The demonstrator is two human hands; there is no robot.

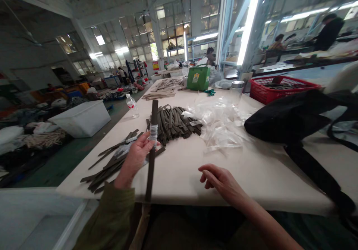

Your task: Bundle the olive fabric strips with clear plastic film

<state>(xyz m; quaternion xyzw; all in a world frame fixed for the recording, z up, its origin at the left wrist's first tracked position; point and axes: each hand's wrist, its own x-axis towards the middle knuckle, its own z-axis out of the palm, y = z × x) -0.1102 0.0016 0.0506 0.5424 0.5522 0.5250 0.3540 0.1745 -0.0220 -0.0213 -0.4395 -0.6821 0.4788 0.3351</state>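
Note:
A long dark strip (151, 168) stands nearly upright in my left hand (139, 153), whose fingers pinch it at a grey-white wrapped band (153, 132). Its lower end passes over the table's near edge. My right hand (216, 177) hovers over the pale table (179, 179), fingers loosely curled and partly apart, with nothing in it. Behind the held strip lies a heap of dark strips (179, 123). Left of my left hand, more dark strips (109, 171) lie spread out, some with grey-white bands.
Clear plastic bags (223, 125) lie mid-table, a black bag (288, 119) and red basket (279, 89) to the right. A plastic bottle (132, 105), green bag (198, 78) and glass jar (236, 91) stand farther back. A white bin (84, 119) is left. People sit and stand in the background.

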